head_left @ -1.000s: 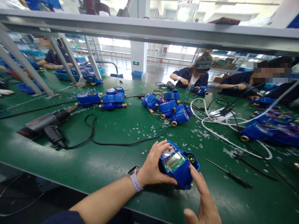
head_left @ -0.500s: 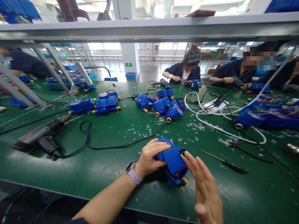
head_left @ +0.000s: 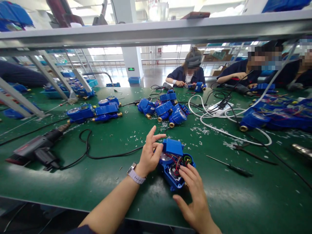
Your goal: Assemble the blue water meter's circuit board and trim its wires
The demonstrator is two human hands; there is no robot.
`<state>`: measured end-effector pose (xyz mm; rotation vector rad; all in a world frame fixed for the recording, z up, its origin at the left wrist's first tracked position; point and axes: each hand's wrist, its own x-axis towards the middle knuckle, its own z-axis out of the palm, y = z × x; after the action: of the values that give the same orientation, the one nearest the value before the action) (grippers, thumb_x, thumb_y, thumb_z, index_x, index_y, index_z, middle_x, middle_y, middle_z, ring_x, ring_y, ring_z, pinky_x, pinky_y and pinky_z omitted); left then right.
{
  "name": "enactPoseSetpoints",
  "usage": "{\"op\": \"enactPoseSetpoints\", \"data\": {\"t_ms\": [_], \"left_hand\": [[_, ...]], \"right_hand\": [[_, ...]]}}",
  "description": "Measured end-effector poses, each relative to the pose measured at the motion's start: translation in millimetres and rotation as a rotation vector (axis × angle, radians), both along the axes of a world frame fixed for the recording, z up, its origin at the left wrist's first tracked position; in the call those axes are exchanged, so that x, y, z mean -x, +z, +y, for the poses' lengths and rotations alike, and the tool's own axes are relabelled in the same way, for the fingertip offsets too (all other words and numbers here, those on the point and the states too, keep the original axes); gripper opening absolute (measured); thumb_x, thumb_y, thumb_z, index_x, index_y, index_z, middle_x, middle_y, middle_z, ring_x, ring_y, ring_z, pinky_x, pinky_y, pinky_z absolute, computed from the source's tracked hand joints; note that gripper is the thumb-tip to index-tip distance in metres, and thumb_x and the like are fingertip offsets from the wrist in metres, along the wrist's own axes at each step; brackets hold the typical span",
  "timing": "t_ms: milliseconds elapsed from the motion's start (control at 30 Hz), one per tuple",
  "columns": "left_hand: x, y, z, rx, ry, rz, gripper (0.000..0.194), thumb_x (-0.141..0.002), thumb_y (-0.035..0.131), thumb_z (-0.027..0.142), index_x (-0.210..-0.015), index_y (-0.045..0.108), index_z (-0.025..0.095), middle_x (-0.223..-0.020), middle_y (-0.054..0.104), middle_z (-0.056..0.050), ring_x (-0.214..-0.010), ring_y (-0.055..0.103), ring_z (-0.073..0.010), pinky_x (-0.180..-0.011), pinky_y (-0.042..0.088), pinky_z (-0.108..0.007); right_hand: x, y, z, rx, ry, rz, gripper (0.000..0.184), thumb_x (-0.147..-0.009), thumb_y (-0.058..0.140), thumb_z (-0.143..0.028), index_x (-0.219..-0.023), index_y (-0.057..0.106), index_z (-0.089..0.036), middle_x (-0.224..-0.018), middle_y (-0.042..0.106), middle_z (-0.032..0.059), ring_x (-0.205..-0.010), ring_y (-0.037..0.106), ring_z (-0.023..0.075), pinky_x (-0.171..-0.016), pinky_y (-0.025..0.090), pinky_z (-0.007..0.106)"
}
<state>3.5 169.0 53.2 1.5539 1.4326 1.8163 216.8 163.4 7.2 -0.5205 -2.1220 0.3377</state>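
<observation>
The blue cover (head_left: 173, 147) has turned back, so the blue meter (head_left: 168, 178) on the tabletop (head_left: 97, 182) is opened, its wires (head_left: 178, 159) uncovered, not yet closed. My left hand (head_left: 149, 155) has its grip spread beside it; my right hand (head_left: 195, 190) has thumb and fingers apart, fingertips at the opening.

Front of the table (head_left: 97, 182), the near meter (head_left: 170, 175) sits between left hand (head_left: 148, 156) and right hand (head_left: 196, 195). Over on the left lies the heat gun (head_left: 36, 150); out to the right, the screwdriver (head_left: 230, 166). Behind the near meter, a meter cluster (head_left: 164, 110)! Right of that, the power strip (head_left: 215, 112) amid cables (head_left: 222, 104), and above it all, the shelf (head_left: 156, 34) spans across.
</observation>
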Motion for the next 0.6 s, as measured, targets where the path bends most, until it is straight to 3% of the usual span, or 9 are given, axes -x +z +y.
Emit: {"op": "enactPoseSetpoints", "data": {"t_ms": [133, 233, 333, 400, 500, 600], "left_hand": [[8.6, 2.6, 5.2, 0.052, -0.025, -0.060, 0.047, -0.093, 0.053, 0.025, -0.139, 0.043, 0.023, -0.121, 0.065, -0.011, -0.063, 0.067, -0.0078, -0.063, 0.056, -0.023], [10.9, -3.3, -1.9, -0.066, -0.137, 0.052, 0.051, -0.091, 0.052, 0.026, -0.142, 0.042, 0.026, -0.135, 0.057, -0.013, -0.090, 0.071, -0.0173, -0.083, 0.059, -0.034], [10.2, -10.6, -13.3, -0.247, -0.242, 0.210, 0.064, -0.091, 0.051, 0.038, -0.150, 0.031, 0.025, -0.148, 0.044, -0.016, -0.123, 0.059, -0.0306, -0.103, 0.050, -0.051], [8.9, -11.2, -17.8, -0.358, -0.238, 0.399, 0.070, -0.089, 0.055, 0.044, -0.150, 0.030, 0.023, -0.150, 0.042, -0.018, -0.132, 0.052, -0.0336, -0.110, 0.043, -0.056], [4.5, -3.2, -15.3, -0.419, -0.174, 0.678, 0.067, -0.084, 0.068, 0.047, -0.142, 0.044, 0.022, -0.137, 0.057, -0.017, -0.126, 0.057, -0.0304, -0.110, 0.043, -0.051], [-2.9, 8.1, -5.5, -0.382, -0.167, 0.692, 0.048, -0.087, 0.068, 0.044, -0.127, 0.058, 0.019, -0.113, 0.072, -0.012, -0.105, 0.069, -0.0221, -0.093, 0.055, -0.036]], "right_hand": [[0.7, -5.1, 0.0, -0.088, -0.013, 0.029, 0.041, -0.100, 0.051, -0.041, -0.129, 0.049, -0.013, -0.133, 0.051, 0.0186, -0.135, 0.038, 0.0350, -0.105, 0.038, 0.058], [2.7, -6.8, 1.0, -0.104, -0.025, 0.037, 0.035, -0.100, 0.051, -0.036, -0.125, 0.048, -0.011, -0.133, 0.050, 0.0205, -0.134, 0.038, 0.0354, -0.103, 0.040, 0.058], [4.6, -7.2, 2.8, -0.100, -0.060, 0.024, 0.042, -0.101, 0.051, -0.035, -0.134, 0.045, -0.010, -0.135, 0.047, 0.0218, -0.134, 0.037, 0.0362, -0.101, 0.042, 0.058], [4.7, -7.6, 4.2, -0.097, -0.089, 0.013, 0.047, -0.101, 0.050, -0.036, -0.140, 0.041, -0.011, -0.138, 0.044, 0.0214, -0.135, 0.036, 0.0364, -0.099, 0.044, 0.058], [2.3, -9.2, 6.1, -0.101, -0.132, -0.015, 0.055, -0.101, 0.049, -0.039, -0.148, 0.034, -0.015, -0.140, 0.042, 0.0199, -0.135, 0.035, 0.0366, -0.098, 0.046, 0.059], [-2.2, -12.1, 7.6, -0.114, -0.180, -0.037, 0.063, -0.101, 0.048, -0.042, -0.154, 0.026, -0.015, -0.140, 0.041, 0.0207, -0.134, 0.036, 0.0385, -0.094, 0.047, 0.061]]}}
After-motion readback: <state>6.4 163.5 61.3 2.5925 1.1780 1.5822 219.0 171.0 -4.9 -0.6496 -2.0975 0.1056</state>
